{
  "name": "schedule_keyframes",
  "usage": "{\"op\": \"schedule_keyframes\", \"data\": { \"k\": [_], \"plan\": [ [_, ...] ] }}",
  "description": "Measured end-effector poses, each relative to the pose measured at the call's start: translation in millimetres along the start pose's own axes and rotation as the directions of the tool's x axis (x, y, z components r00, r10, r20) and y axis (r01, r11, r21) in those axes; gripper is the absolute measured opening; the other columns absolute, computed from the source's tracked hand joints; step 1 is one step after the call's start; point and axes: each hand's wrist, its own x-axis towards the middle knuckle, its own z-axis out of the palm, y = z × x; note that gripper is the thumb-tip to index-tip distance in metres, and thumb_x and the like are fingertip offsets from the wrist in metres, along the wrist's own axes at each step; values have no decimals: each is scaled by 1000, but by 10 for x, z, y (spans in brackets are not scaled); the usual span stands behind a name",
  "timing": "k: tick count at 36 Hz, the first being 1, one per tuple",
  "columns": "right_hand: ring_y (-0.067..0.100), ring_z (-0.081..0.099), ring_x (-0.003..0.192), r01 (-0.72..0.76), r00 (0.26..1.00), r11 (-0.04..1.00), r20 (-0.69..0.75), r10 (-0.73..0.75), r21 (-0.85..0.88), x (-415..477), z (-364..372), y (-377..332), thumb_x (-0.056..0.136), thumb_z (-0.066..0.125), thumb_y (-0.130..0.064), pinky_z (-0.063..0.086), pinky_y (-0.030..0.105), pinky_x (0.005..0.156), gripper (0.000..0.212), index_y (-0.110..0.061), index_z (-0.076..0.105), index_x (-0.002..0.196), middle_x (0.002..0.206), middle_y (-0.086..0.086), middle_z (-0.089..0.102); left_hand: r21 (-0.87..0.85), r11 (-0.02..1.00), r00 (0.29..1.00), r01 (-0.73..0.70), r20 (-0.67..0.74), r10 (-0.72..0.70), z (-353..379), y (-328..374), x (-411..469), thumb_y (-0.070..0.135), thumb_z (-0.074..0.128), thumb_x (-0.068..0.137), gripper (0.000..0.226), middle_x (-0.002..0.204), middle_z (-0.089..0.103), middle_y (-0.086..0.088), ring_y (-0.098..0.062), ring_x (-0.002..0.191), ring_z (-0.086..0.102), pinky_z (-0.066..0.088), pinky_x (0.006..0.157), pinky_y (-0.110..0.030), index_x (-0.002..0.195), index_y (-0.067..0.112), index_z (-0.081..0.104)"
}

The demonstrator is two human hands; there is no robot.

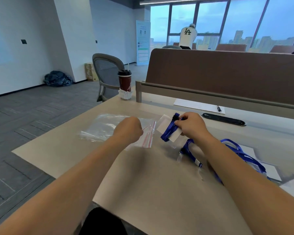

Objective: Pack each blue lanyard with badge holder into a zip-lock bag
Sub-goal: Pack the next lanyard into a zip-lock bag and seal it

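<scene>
- Nearest on the pale wooden table (151,175), to the right, spare blue lanyards with clear badge holders (187,146) lie in a loose heap, partly hidden under the right forearm.
- Past them, the right grip (192,126) has its fingers curled and pinches a folded blue lanyard with clear badge holder (167,132), just beside the bag's mouth.
- Left of it, the left grip (131,128) is curled tight and holds the red-striped lip of a clear zip-lock bag (105,126) lying flat.
- Farther back stand a dark red paper cup with black lid (125,82) and a brown desk partition (227,73).
</scene>
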Motion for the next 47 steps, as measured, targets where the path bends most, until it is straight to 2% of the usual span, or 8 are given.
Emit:
{"op": "schedule_keyframes", "data": {
  "k": [5,10,17,23,29,34,39,47],
  "plan": [
    [25,67,82,7,1000,1000,-5,-7,21,-252,-132,4,92,65,-16,58,31,65,5,-14,64,97,93,8,66,-24,1000,998,-19,52,20,-7,48,-273,24,63,92,21,79,73,-12,-27,71,72,61,73,-39,85,6,71],
    [23,66,81,18,1000,1000,-2,-18,16,-487,-203,71,92,65,-17,54,31,64,9,-12,65,99,92,8,68,-30,999,998,-12,58,14,57,76,-511,10,59,86,20,64,60,-13,-29,63,60,47,58,-31,67,4,63],
    [26,65,91,27,1000,999,14,-28,27,-683,-255,169,92,66,-16,57,44,86,5,-17,62,94,94,6,66,-107,993,989,-42,135,57,178,144,-717,6,68,86,7,79,72,-12,-29,74,69,59,78,-35,80,9,70],
    [16,58,79,45,999,999,-22,-45,4,-722,-314,181,90,67,-15,52,34,73,4,-15,65,93,86,2,63,-192,981,989,16,150,13,209,186,-737,6,70,86,14,64,68,-12,-25,52,63,60,68,-34,72,8,67],
    [18,59,78,49,998,999,-43,-50,-18,-697,-392,199,90,67,-16,51,31,67,5,-15,65,94,86,3,64,-164,986,993,6,114,13,222,217,-757,9,70,81,7,83,75,-13,-25,76,69,54,75,-30,82,6,77],
    [12,55,74,56,998,998,-38,-57,-19,-678,-413,201,90,66,-15,43,24,59,6,-16,63,96,84,0,61,-178,984,993,-2,119,23,219,244,-740,11,72,85,10,61,69,-9,-21,51,61,51,61,-25,75,9,74],
    [17,59,79,37,999,999,-1,-37,8,-685,-410,182,90,67,-13,57,37,78,9,-18,61,96,82,-2,59,-192,981,992,-17,122,41,218,275,-729,16,76,84,21,74,72,-21,-22,53,59,54,65,-29,80,-4,73],
    [21,62,85,53,998,995,29,-51,-83,-699,-344,155,91,65,-13,57,37,81,8,-16,61,96,86,2,60,-195,979,992,-57,100,78,220,284,-726,29,75,87,28,62,68,-5,-13,51,59,50,66,-27,69,14,61]
  ]
}}
